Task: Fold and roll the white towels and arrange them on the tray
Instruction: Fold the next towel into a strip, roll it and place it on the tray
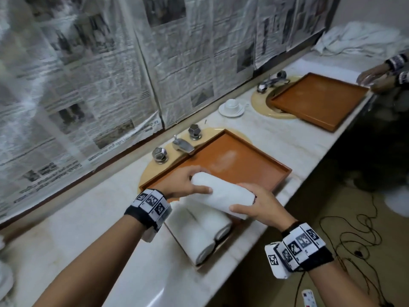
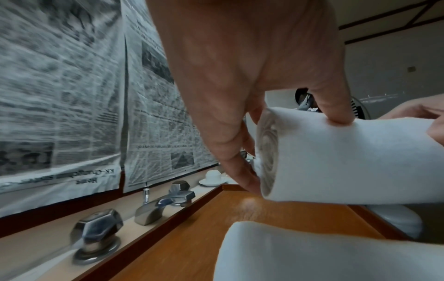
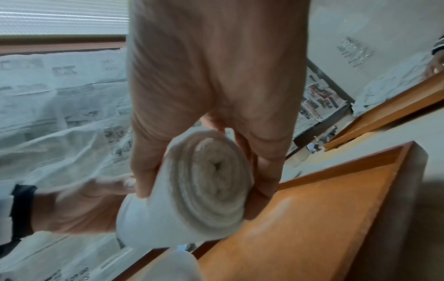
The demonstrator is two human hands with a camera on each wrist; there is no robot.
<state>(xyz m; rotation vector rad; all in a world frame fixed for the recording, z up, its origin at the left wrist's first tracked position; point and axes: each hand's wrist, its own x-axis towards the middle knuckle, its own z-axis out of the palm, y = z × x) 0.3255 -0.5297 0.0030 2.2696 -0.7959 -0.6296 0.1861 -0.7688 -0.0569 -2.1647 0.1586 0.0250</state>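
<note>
Both hands hold one rolled towel (image 1: 222, 194) above the tray (image 1: 239, 165). The left hand (image 1: 183, 183) grips its far end with curled fingers; the right hand (image 1: 260, 203) wraps around its near end. Two more rolls (image 1: 199, 231) lie side by side in the tray's near corner on the table (image 1: 93, 209).

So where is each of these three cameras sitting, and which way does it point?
Head: worn on the head, looking down at the counter, tray and both forearms.
Left wrist: looks along the left hand gripping one end of the rolled towel, taps beyond.
Right wrist: looks along the right hand gripping the other spiral end.
All three views share the rolled towel and the tray.
</note>
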